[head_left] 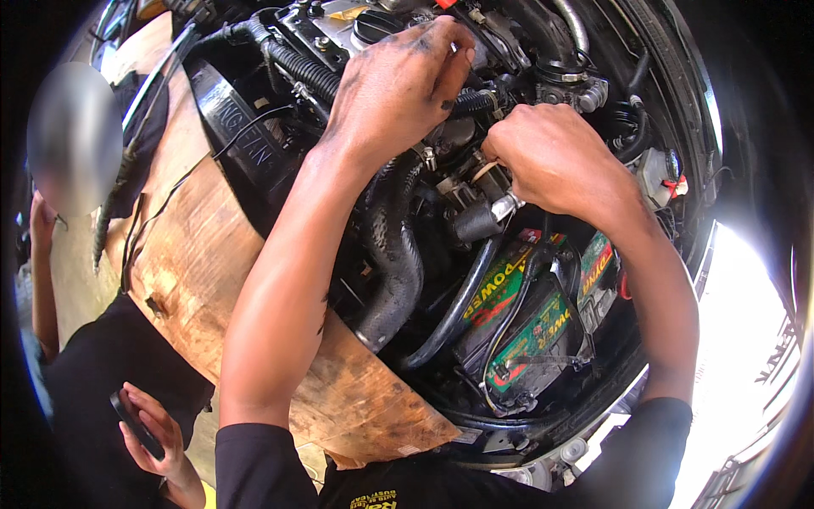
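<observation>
My left hand (405,85), with dark smudges on it, is closed over the top of a car engine, its fingertips pinched together beside a ribbed black hose (475,103). Whatever lies between them is too small or hidden to name. Lower and to the right, my right hand (547,157) is curled down among the engine fittings. Its fingertips are hidden behind the knuckles. Just under it sit a tan-coloured round part (490,181) and a black cylindrical part (477,222) with a silver end. A black round cap (376,28) is beyond my left hand.
A car battery (530,339) with a green label stands below my right forearm. Thick black radiator hose (394,254) runs between my arms. Stained brown cardboard (203,280) covers the car's front edge. At the left, another person's hand (157,433) holds a dark phone-like object.
</observation>
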Action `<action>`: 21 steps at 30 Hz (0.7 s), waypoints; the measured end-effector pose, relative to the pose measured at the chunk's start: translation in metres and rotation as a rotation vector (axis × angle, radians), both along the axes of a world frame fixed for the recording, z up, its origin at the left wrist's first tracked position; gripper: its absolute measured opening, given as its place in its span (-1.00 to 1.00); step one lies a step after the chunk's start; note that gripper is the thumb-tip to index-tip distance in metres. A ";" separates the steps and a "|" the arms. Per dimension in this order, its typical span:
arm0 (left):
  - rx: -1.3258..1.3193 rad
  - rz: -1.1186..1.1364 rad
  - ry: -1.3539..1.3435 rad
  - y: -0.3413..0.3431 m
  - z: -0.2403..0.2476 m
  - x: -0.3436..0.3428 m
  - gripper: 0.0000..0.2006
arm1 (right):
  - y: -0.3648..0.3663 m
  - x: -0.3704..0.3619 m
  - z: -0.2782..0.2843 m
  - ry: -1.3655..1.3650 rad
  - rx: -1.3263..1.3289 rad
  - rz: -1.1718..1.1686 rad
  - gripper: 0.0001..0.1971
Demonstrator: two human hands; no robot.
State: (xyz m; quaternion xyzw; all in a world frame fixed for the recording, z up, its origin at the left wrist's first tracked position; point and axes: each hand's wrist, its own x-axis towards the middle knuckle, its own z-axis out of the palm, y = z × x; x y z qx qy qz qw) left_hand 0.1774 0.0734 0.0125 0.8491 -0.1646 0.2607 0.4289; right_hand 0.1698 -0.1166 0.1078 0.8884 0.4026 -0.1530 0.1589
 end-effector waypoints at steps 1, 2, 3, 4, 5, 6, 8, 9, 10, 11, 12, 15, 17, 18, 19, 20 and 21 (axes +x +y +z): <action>0.010 -0.006 -0.007 -0.002 -0.001 0.001 -0.78 | -0.005 0.000 -0.005 0.003 0.000 -0.017 -0.84; 0.021 -0.012 -0.015 -0.002 -0.001 0.001 -0.77 | -0.009 0.000 -0.008 0.005 0.001 -0.033 -0.84; 0.032 -0.017 -0.022 -0.002 -0.001 0.002 -0.75 | -0.012 -0.002 -0.009 0.016 -0.002 -0.030 -0.84; 0.054 -0.015 -0.024 -0.002 -0.001 0.002 -0.71 | -0.014 -0.004 -0.009 0.031 -0.002 -0.020 -0.85; 0.058 -0.013 -0.016 -0.001 -0.001 0.001 -0.72 | -0.013 -0.006 -0.007 0.045 0.000 -0.007 -0.85; 0.063 -0.010 -0.008 0.001 -0.001 0.000 -0.73 | -0.008 -0.007 0.000 0.068 -0.020 -0.004 -0.85; 0.061 -0.007 -0.021 0.002 -0.003 0.000 -0.75 | -0.003 -0.010 0.016 0.105 0.007 0.016 -0.84; 0.058 -0.002 -0.040 0.001 -0.004 0.001 -0.76 | -0.003 -0.011 0.020 0.124 0.019 0.024 -0.83; 0.052 0.003 -0.059 -0.002 -0.004 0.001 -0.77 | -0.005 -0.013 0.021 0.076 0.054 0.095 -0.82; 0.061 0.003 -0.051 -0.003 -0.005 0.001 -0.79 | -0.005 -0.012 0.020 0.069 0.038 0.088 -0.82; 0.070 0.003 -0.044 -0.005 -0.005 0.001 -0.80 | -0.006 -0.012 0.018 0.062 0.021 0.082 -0.83; 0.079 -0.014 0.001 -0.006 -0.006 0.002 -0.83 | -0.012 -0.013 0.015 0.039 0.052 0.084 -0.82; 0.080 -0.027 0.020 -0.005 -0.005 0.003 -0.84 | -0.014 -0.019 0.013 0.016 0.079 0.079 -0.82; 0.081 -0.032 0.022 -0.004 -0.005 0.002 -0.85 | -0.014 -0.025 0.013 0.003 0.080 0.068 -0.82; 0.079 -0.042 0.024 -0.005 -0.005 0.002 -0.85 | -0.015 -0.028 0.012 -0.010 0.080 0.052 -0.82; 0.094 -0.045 0.028 -0.005 -0.005 0.003 -0.85 | -0.015 -0.027 0.012 -0.004 0.073 0.065 -0.81; 0.108 -0.048 0.033 -0.005 -0.005 0.003 -0.85 | -0.014 -0.023 0.011 0.002 0.068 0.079 -0.80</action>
